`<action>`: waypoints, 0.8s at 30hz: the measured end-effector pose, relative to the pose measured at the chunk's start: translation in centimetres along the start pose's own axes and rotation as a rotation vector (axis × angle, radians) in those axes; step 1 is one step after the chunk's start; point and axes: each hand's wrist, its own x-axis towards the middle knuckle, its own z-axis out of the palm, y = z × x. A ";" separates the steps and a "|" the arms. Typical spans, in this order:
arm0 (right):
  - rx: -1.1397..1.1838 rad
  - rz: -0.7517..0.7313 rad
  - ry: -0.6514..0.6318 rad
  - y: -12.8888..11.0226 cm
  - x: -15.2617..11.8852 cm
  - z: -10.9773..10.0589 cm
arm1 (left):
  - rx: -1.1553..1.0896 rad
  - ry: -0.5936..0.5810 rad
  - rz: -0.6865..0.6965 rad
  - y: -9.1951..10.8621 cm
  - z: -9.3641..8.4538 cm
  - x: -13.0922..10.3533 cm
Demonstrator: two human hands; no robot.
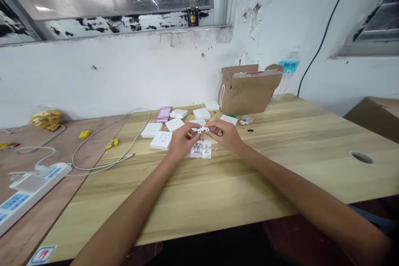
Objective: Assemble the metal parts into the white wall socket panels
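Between my left hand (183, 140) and my right hand (227, 134) is a small white plastic part (203, 129), pinched by the fingertips of both. Just below it, an opened white socket housing (201, 149) lies on the wooden table with its inner side up. Several white socket panels lie around my hands, among them one (161, 140) beside my left hand and another (228, 119) behind my right hand. My fingers cover some of the small part.
A cardboard box (249, 90) and a plastic bottle (288, 68) stand at the back. Small loose parts (246, 119) lie right of my hands. A white cable (107, 167) and power strip (34, 189) are at left, near yellow pieces (46, 119). The table has a round hole (361, 157).
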 end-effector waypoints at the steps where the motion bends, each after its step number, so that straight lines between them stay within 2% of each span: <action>1: -0.004 -0.003 -0.001 -0.1 0.0 0.0 | -0.003 0.001 -0.002 0.0 0.0 0.0; 16: -0.011 -0.024 0.007 -0.3 0.1 -0.1 | -0.025 0.052 -0.024 -0.4 0.2 -0.2; 24: -0.030 -0.016 0.036 -0.6 -0.1 0.1 | -0.052 0.102 -0.093 -0.5 0.8 -0.7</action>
